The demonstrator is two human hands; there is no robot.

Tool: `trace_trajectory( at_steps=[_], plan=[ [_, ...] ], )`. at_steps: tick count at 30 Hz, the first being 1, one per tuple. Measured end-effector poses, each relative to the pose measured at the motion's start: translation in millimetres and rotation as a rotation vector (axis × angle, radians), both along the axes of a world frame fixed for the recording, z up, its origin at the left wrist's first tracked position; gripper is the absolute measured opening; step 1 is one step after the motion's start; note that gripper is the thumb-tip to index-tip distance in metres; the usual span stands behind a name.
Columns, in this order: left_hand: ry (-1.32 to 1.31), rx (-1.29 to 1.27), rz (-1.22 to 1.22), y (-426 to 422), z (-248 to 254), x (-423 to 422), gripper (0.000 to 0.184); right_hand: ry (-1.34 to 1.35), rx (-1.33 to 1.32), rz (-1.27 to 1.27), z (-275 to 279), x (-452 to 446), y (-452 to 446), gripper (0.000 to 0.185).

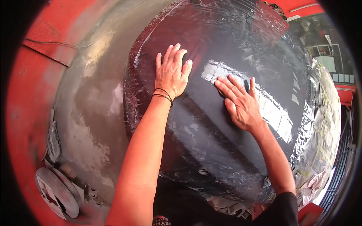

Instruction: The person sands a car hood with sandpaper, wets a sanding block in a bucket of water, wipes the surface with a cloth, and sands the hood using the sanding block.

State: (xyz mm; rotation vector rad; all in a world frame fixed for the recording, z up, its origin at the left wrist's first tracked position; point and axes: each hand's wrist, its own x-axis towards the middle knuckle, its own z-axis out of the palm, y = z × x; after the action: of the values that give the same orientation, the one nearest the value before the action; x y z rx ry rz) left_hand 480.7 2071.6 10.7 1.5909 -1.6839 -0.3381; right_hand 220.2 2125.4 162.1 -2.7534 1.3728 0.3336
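A large dark car panel, probably a hood (pixel 211 109), fills the middle of the view. Its glossy surface reflects a bright window, and wrinkled clear plastic film (pixel 233 19) lies along its far edge. My left hand (pixel 171 73), with thin dark bands round the wrist, rests flat on the panel's left part, fingers spread. To its right, my right hand (pixel 241 103) lies on the panel beside the bright reflection, fingers stretched out and thumb apart. Whether anything thin sits beneath that palm is hidden.
Taped masking paper (pixel 320 139) covers the right side. A tire (pixel 56 192) lies at the lower left on the stained concrete floor (pixel 88 101). Red walls (pixel 28 98) border the left, with a cable (pixel 64 44) across the upper floor. A window (pixel 328 49) is at upper right.
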Motion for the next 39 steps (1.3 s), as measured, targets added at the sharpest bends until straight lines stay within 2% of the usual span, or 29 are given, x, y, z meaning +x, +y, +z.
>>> trace_trajectory(
  at_steps=[3, 5, 7, 10, 17, 22, 26, 29, 31, 33, 36, 37, 39],
  plan=[
    [0.018, 0.002, 0.0, 2.4, -1.3, -1.2, 0.045, -0.11, 0.058, -0.106, -4.7, 14.6, 37.8, 0.06],
    [0.022, 0.0, 0.008, 0.3, -2.1, 1.1, 0.046, -0.026, 0.122, 0.012, -1.6, 7.2, 70.6, 0.062],
    [0.03, -0.001, 0.019, 0.8, -0.5, -0.5, 0.046, 0.016, 0.13, 0.043, 2.6, 13.2, 61.6, 0.062],
    [0.092, 0.004, 0.0, 0.6, -1.3, 2.0, 0.047, -0.025, 0.005, 0.048, -13.0, 57.0, 16.0, 0.062],
    [0.132, 0.003, -0.003, 1.6, 1.3, 5.7, 0.049, 0.017, 0.043, 0.037, -5.9, 33.4, 52.9, 0.063],
    [0.191, 0.007, -0.027, 1.8, -2.7, 11.5, 0.051, -0.098, -0.068, 0.051, -36.1, 89.2, 12.9, 0.06],
    [0.16, 0.016, -0.024, 0.6, -3.0, 8.9, 0.052, -0.065, 0.077, 0.084, -20.8, 41.0, 55.3, 0.061],
    [0.16, 0.005, -0.037, 0.5, -2.3, 9.5, 0.053, -0.042, 0.003, -0.02, -7.9, 1.2, 12.9, 0.059],
    [0.155, 0.011, -0.037, -0.8, -3.0, 9.4, 0.053, -0.094, -0.162, -0.313, -6.5, -15.2, -26.2, 0.056],
    [0.137, 0.024, -0.034, -1.7, -2.3, 9.3, 0.052, -0.121, -0.271, -0.402, -15.8, -21.5, -24.1, 0.055],
    [0.087, 0.044, -0.025, -2.4, -2.6, 7.5, 0.05, -0.125, -0.017, -0.118, -11.8, 1.7, 56.9, 0.057],
    [0.075, 0.047, -0.031, -2.8, -3.8, 8.5, 0.051, -0.218, 0.037, -0.079, -14.1, 6.5, 84.8, 0.059],
    [0.119, 0.066, -0.06, -2.9, -1.6, 11.2, 0.052, -0.128, -0.002, -0.169, -0.1, -5.6, 80.9, 0.058]
  ],
)
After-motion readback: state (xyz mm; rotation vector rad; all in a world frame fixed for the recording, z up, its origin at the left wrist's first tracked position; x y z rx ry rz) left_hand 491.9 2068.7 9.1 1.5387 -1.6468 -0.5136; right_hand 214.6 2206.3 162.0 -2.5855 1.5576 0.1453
